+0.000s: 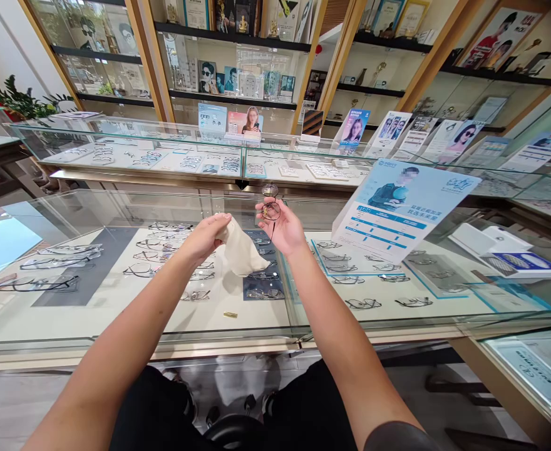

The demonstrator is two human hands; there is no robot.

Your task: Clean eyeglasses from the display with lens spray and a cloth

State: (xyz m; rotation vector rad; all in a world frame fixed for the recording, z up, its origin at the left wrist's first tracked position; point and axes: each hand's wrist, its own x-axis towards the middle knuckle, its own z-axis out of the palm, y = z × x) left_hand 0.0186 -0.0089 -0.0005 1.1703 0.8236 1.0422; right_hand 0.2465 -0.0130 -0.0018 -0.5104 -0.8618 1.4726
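Note:
Above the glass display counter [116, 319], my left hand [206, 239] is closed on a pale cream cloth [240, 247], which hangs down from the fingers. To its right my right hand [282, 225] grips a pair of thin-rimmed eyeglasses [270, 211]. The glasses are held up on end, one round lens above the other, with a dark temple reaching down across the palm. Cloth and glasses are apart, a small gap between them. Under the glass below my hands lie rows of eyeglasses [156, 244].
A large blue and white sign [397, 207] stands on the counter to the right. Beyond it sits an open white box [510, 250]. A second glass case [186, 138] with frames and small posters runs across the back, before tall shelves [238, 97].

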